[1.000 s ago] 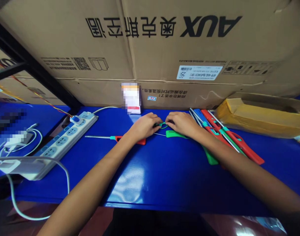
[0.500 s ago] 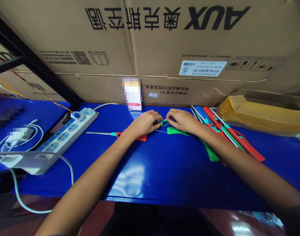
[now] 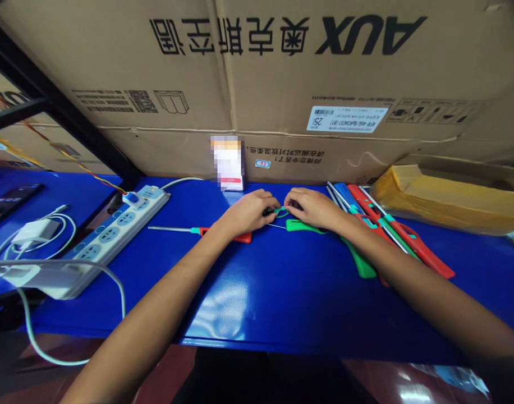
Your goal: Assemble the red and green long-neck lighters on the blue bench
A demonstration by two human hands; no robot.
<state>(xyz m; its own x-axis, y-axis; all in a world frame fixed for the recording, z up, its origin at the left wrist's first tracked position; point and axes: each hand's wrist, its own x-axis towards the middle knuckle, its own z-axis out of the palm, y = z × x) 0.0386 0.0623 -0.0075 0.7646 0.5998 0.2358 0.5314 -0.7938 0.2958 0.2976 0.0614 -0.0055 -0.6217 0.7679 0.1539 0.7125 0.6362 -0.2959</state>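
We face cardboard box (image 3: 257,84) behind blue counter (image 3: 265,297). On counter, red lighter (image 3: 243,237), partly hidden. Our left hand (image 3: 253,212), right hand (image 3: 308,206) near together — green handle (image 3: 301,225) just below right — both pinching small green loop (image 3: 281,214) between fingertips.

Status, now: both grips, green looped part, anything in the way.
Left grip closed on green looped part. Right grip at its other end, pinch unclear. Close by: green lighter handle, partly covered red lighter.
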